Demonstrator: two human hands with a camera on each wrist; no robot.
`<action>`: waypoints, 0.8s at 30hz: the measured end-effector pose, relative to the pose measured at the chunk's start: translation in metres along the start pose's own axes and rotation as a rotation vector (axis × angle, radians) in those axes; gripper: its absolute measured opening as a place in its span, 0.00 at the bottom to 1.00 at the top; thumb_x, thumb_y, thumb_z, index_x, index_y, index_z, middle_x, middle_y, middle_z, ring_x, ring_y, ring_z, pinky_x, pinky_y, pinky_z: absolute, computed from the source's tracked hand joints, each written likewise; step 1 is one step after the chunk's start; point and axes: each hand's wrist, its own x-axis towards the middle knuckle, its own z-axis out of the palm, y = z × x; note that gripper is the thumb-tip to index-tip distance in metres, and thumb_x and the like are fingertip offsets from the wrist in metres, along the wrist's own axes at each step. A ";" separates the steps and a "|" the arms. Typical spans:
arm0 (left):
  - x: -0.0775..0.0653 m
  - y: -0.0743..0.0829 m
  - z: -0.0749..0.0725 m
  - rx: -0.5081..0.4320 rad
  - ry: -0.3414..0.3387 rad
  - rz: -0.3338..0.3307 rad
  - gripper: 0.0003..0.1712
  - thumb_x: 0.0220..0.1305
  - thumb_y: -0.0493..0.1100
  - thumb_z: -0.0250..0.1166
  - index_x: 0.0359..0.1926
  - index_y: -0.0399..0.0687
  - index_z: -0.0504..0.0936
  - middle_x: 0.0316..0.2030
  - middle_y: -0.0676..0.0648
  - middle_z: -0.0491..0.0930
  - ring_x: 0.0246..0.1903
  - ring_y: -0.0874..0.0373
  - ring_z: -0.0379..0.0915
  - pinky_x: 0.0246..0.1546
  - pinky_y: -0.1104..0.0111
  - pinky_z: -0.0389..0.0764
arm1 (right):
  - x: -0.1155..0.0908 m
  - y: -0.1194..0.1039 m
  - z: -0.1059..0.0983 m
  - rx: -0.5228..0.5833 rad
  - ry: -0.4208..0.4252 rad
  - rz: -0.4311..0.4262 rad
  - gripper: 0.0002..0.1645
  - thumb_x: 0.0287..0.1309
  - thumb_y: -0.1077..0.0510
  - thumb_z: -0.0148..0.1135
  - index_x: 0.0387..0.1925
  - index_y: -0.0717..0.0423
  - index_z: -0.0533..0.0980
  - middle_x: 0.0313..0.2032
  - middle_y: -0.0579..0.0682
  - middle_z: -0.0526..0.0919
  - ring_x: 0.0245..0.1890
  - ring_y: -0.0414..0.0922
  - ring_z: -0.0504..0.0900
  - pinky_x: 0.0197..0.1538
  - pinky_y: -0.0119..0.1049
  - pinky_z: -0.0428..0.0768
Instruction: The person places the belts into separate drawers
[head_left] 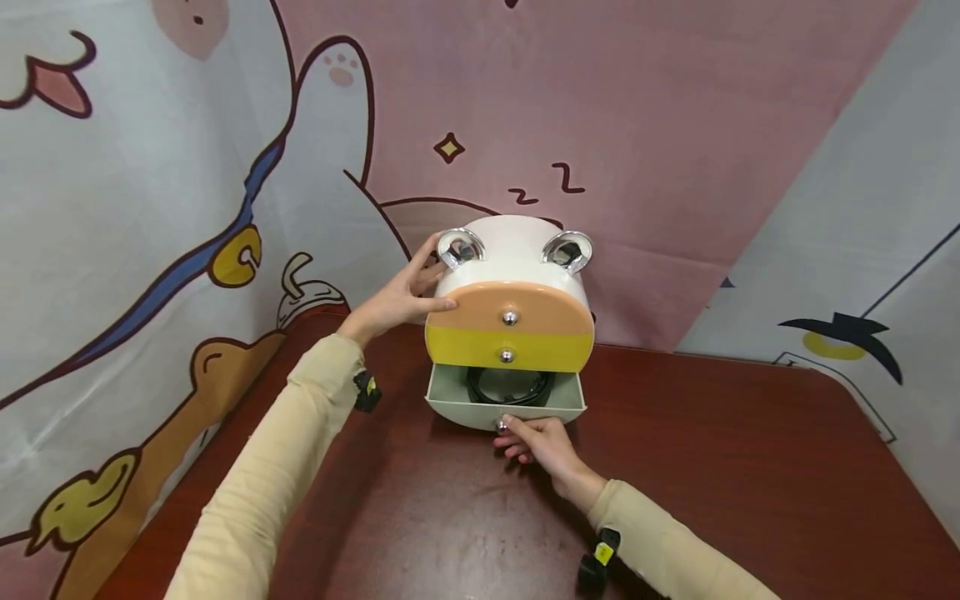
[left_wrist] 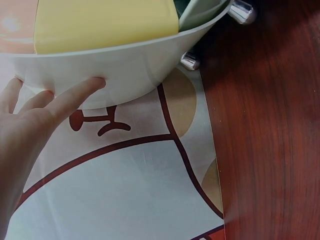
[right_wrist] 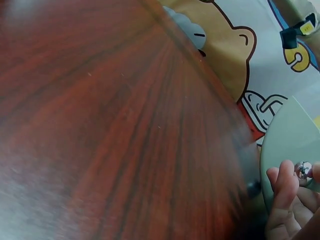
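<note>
A small animal-faced drawer cabinet [head_left: 510, 258], white on top with two silver-rimmed eyes, stands on the table. Its orange and yellow drawers are closed, while the pale green bottom drawer [head_left: 461, 411] is pulled out. Inside that drawer lies a coiled black cable [head_left: 543, 390]. My left hand [head_left: 401, 302] rests against the cabinet's left side with its fingers extended, the thumb reaching onto the orange front. In the left wrist view, those fingertips [left_wrist: 97, 83] touch the white shell. My right hand [head_left: 553, 454] pinches the bottom drawer's silver knob [right_wrist: 303, 170] between thumb and fingers.
The glossy red-brown table [head_left: 712, 467] extends to both sides and in front of the cabinet. A cartoon-printed cloth [head_left: 637, 150] hangs close behind it and along the left. Silver feet [left_wrist: 190, 61] show under the cabinet.
</note>
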 end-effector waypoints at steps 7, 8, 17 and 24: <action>0.004 -0.005 0.000 -0.008 0.007 0.007 0.62 0.59 0.35 0.69 0.75 0.75 0.35 0.74 0.48 0.51 0.70 0.54 0.51 0.47 0.51 0.78 | 0.008 0.001 -0.006 -0.046 -0.004 -0.043 0.24 0.66 0.53 0.61 0.42 0.75 0.80 0.29 0.60 0.86 0.22 0.38 0.81 0.26 0.28 0.76; 0.004 -0.004 0.000 -0.008 0.009 0.009 0.62 0.60 0.34 0.69 0.76 0.74 0.34 0.74 0.48 0.50 0.70 0.54 0.51 0.46 0.51 0.78 | 0.009 0.000 -0.006 -0.053 -0.009 -0.046 0.24 0.66 0.52 0.60 0.42 0.76 0.80 0.29 0.60 0.86 0.22 0.38 0.82 0.26 0.29 0.76; 0.002 -0.006 -0.001 -0.007 0.007 0.005 0.61 0.61 0.34 0.68 0.75 0.76 0.35 0.74 0.48 0.50 0.70 0.54 0.51 0.46 0.50 0.78 | 0.023 -0.002 -0.007 -0.053 0.004 -0.035 0.24 0.66 0.52 0.60 0.42 0.74 0.81 0.29 0.59 0.86 0.22 0.39 0.82 0.27 0.30 0.77; 0.002 -0.006 -0.001 -0.015 0.005 0.006 0.61 0.61 0.34 0.67 0.75 0.73 0.33 0.74 0.48 0.49 0.70 0.51 0.51 0.46 0.49 0.78 | 0.030 -0.004 -0.005 -0.024 0.019 -0.009 0.23 0.65 0.52 0.61 0.43 0.73 0.81 0.28 0.57 0.86 0.22 0.39 0.82 0.27 0.31 0.78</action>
